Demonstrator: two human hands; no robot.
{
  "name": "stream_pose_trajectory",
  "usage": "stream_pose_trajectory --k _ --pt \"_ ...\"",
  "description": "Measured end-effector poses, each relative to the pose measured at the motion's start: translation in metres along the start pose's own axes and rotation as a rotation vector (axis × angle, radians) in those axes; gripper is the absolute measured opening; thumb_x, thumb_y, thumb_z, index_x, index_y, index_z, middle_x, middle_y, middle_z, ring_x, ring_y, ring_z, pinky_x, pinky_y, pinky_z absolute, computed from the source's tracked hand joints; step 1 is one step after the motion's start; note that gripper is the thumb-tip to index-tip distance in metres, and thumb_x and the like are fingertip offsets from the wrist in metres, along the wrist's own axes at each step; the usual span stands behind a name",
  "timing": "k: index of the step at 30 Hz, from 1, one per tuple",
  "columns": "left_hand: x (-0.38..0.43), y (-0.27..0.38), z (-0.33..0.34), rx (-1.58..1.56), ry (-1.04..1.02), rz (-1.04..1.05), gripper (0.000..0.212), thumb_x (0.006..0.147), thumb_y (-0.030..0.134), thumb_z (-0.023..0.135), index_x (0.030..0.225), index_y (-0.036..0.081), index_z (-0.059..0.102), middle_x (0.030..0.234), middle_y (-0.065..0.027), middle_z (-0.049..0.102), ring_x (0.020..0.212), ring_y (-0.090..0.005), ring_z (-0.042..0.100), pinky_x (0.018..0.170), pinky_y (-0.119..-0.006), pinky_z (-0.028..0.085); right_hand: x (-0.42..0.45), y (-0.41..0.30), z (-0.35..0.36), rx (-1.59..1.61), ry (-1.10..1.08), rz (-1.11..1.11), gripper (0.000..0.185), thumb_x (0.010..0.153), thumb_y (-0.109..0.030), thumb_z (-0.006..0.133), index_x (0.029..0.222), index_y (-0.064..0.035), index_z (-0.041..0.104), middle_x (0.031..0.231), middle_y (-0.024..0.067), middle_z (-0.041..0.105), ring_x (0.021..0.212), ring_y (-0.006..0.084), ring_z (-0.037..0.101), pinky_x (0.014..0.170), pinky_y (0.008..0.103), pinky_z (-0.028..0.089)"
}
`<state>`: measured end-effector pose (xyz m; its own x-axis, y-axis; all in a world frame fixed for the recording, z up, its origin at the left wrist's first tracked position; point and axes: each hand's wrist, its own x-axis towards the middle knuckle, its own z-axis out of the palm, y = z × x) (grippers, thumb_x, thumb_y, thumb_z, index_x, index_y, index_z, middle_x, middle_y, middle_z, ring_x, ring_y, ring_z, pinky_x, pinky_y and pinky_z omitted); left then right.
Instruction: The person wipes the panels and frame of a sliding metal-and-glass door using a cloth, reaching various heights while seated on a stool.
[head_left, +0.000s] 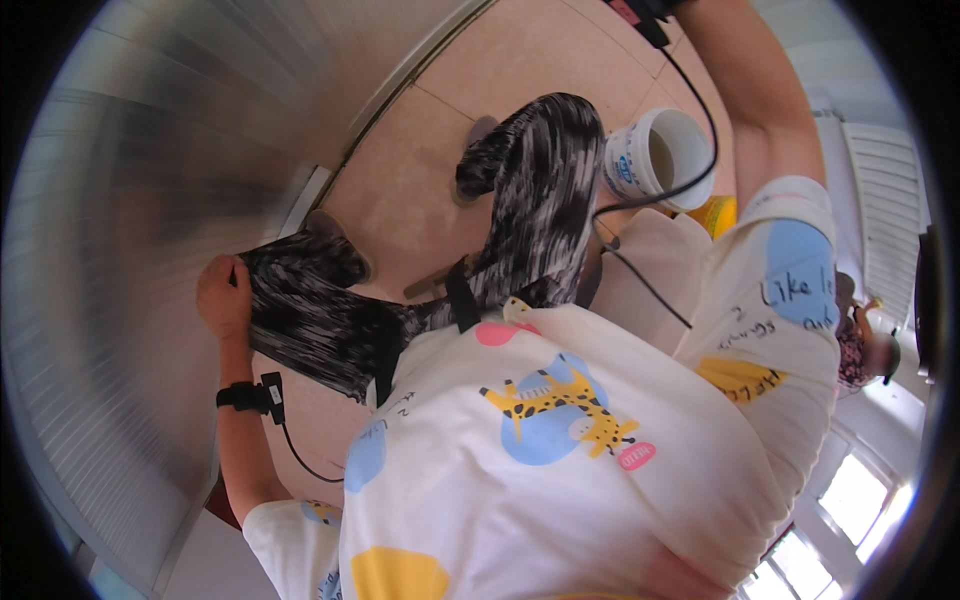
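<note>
My left hand (225, 296) lies at the outer side of my left knee, on patterned black-and-grey trousers (300, 307). Its fingers are curled, and whether they hold cloth cannot be seen. A black wristband with a small sensor box (274, 397) and cable is on that forearm. My right arm (772, 97) reaches up past the top edge; the right hand is out of view, with only part of its black wrist device (637, 15) showing. Before me are my bent, spread legs and the pink tiled floor (420, 180).
A white plastic bucket (660, 157) with printed writing stands beside my right leg, next to a yellow container (716, 216). A large blurred, shiny panel (150, 187) rises close at the left. Another person (855, 337) is at the far right, near a white radiator (885, 217).
</note>
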<state>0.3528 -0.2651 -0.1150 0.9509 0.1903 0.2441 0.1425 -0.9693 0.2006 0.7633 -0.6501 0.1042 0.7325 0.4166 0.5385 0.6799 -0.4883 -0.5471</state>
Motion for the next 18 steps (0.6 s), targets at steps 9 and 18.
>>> stream_pose_trajectory --k 9,18 --pt "0.008 -0.003 0.002 -0.004 -0.008 0.010 0.010 0.079 0.017 0.060 0.079 0.009 0.066 0.091 -0.0076 0.067 0.090 -0.0303 0.061 0.082 -0.043 0.049 -0.020 0.003 0.078 -0.095 0.063 -0.516 0.055 0.071 0.014 0.055 0.120 -0.0115 0.061 0.124 0.0157 0.059 0.108 0.0335 0.058 0.088 0.0380 0.049" --pt "0.000 -0.011 -0.006 0.042 0.016 -0.025 0.012 0.080 0.016 0.061 0.083 0.007 0.068 0.093 -0.0082 0.068 0.091 -0.0293 0.062 0.084 -0.040 0.050 -0.111 -0.032 0.274 0.551 0.422 0.134 0.069 0.077 -0.005 0.071 0.140 -0.0157 0.045 0.152 0.0206 0.023 0.135 0.0435 0.031 0.107 0.0444 0.033"
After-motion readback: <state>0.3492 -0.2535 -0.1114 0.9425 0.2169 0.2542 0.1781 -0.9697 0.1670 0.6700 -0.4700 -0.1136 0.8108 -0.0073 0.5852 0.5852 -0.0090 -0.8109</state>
